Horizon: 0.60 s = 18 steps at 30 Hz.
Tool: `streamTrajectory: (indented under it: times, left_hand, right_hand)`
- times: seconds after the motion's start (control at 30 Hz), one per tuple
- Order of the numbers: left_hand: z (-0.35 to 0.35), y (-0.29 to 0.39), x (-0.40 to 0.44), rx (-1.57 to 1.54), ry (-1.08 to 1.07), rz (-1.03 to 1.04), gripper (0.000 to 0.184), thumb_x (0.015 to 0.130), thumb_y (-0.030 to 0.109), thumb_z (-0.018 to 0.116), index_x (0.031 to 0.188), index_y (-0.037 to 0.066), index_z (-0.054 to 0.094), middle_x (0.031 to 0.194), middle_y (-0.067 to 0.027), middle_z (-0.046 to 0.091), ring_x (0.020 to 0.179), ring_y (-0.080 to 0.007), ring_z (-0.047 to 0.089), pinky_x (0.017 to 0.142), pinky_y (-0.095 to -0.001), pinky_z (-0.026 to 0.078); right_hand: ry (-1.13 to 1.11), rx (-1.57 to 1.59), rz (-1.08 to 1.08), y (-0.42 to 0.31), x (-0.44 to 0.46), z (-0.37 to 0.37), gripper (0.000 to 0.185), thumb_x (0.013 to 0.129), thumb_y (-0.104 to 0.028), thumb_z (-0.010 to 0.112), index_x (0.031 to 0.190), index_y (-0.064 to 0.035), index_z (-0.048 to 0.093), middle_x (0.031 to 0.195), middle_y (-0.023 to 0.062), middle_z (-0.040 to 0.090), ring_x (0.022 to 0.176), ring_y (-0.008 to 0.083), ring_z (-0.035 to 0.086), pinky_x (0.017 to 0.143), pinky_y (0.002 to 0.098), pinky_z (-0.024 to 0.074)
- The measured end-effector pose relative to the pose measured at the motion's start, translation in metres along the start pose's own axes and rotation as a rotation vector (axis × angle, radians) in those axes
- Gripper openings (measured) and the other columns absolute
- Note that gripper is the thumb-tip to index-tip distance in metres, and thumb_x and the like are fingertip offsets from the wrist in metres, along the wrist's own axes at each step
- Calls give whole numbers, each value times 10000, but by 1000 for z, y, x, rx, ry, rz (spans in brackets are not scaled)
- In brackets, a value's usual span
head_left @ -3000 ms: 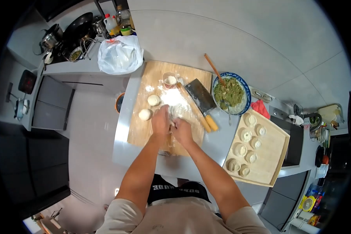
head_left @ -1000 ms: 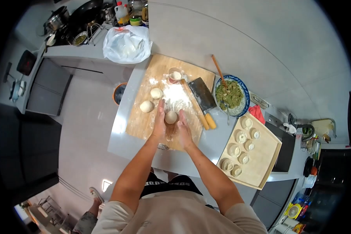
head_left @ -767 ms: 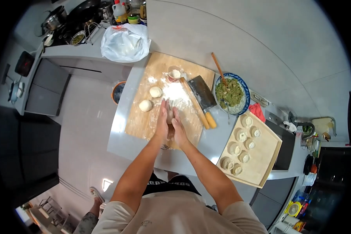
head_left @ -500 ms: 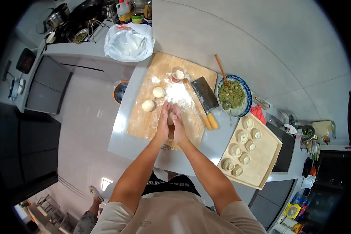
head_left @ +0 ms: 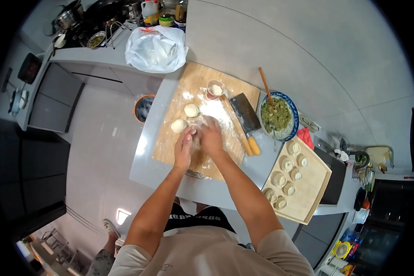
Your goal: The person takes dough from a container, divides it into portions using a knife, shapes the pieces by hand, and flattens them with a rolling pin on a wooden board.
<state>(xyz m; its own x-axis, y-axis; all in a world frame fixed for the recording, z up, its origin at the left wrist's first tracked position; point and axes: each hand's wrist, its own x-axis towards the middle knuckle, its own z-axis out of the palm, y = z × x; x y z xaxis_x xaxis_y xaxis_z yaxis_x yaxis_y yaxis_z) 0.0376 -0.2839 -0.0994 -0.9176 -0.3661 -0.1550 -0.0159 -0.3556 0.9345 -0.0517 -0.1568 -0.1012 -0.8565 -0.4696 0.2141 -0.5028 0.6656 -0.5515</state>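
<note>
My left hand is over the near part of the floured wooden board, palm turned inward and fingers apart, its tips close to my right hand. Motion smears the right hand's fingers, palm down above the flour. The dough piece that was between the hands is hidden or too blurred to make out. Two round dough balls, one upper and one lower, sit left of the hands. Beyond them stands a small cup of flour. A rolling pin and a cleaver lie to the right.
A blue-rimmed bowl of green filling holds chopsticks and a spoon. Several shaped dough pieces sit on a wooden tray at the right. A white plastic bag is at the back left. Another person's leg shows at lower left.
My hands were pressed around a dough ball; now they have parted, the left turned to the side and the right shifted forward over the flour. The view has shifted slightly.
</note>
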Motion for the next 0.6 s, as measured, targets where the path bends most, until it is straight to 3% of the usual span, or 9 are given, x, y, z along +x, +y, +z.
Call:
streamTrajectory:
  times: [0.07,0.17,0.23,0.3,0.33,0.37,0.43,0.5,0.6]
  left_hand:
    - [-7,-8,-2,-30,1,-13,572,1124,350,596,1537,-38,515,1434,-121,628,1326,-210,578,1171,-342,415]
    - [-8,-7,-2,-50,20,-11,488,1118,253,614,1505,-37,548,1382,-102,649,1270,-188,601,1132,-322,445]
    - [-10,-8,-11,-35,54,-21,453,1113,204,619,1493,-36,558,1365,-96,652,1252,-178,606,1117,-315,455]
    - [-12,-10,-10,48,58,0,422,1101,156,625,1476,-31,573,1339,-93,662,1230,-174,619,1096,-316,472]
    - [-14,-10,-9,50,57,4,422,1101,156,625,1476,-31,573,1339,-93,662,1230,-174,619,1096,-316,472]
    - [-15,-11,-9,92,29,29,416,1113,171,598,1473,-33,569,1359,-89,653,1247,-177,611,1115,-321,459]
    - [-19,-9,-6,128,2,62,411,1124,186,572,1470,-36,566,1380,-86,645,1264,-180,602,1135,-326,446]
    - [-23,-6,-8,174,29,75,370,1076,48,567,1436,-25,606,1313,-102,676,1189,-183,646,1065,-315,496]
    - [-26,-3,-8,219,28,69,373,1064,21,526,1423,-28,615,1299,-108,678,1192,-185,643,1067,-314,491]
  right_hand:
    - [-98,-71,-111,-3,-13,5,367,874,-58,712,1239,-74,747,1484,200,597,1386,432,537,1146,523,461]
    - [-79,22,-99,0,-50,-15,278,882,-59,698,1156,-53,743,1495,195,594,1423,434,516,1167,519,454]
    - [-97,-78,-41,7,-48,-11,276,891,-65,692,1162,-38,736,1507,194,586,1450,433,492,1197,510,435]
    - [-143,-39,-18,11,-23,-11,348,910,-68,685,1253,-30,724,1533,188,571,1466,427,477,1213,517,416]
    - [-216,-66,-87,11,-18,-14,461,934,-119,697,1384,-24,664,1595,187,518,1508,427,433,1227,525,397]
    - [-213,-66,-87,10,-21,-21,461,934,-119,697,1384,-24,664,1595,187,518,1508,427,433,1227,525,397]
    - [-49,-54,-6,-1,-30,-43,657,975,-226,714,1559,-7,508,1685,218,399,1565,449,342,1278,543,300]
    - [-125,-170,31,-17,-43,-49,729,984,-289,707,1593,14,446,1708,236,349,1588,451,292,1296,543,256]
    - [-227,-256,65,-29,-38,-33,833,1005,-399,673,1629,59,362,1735,261,282,1619,455,217,1325,533,180]
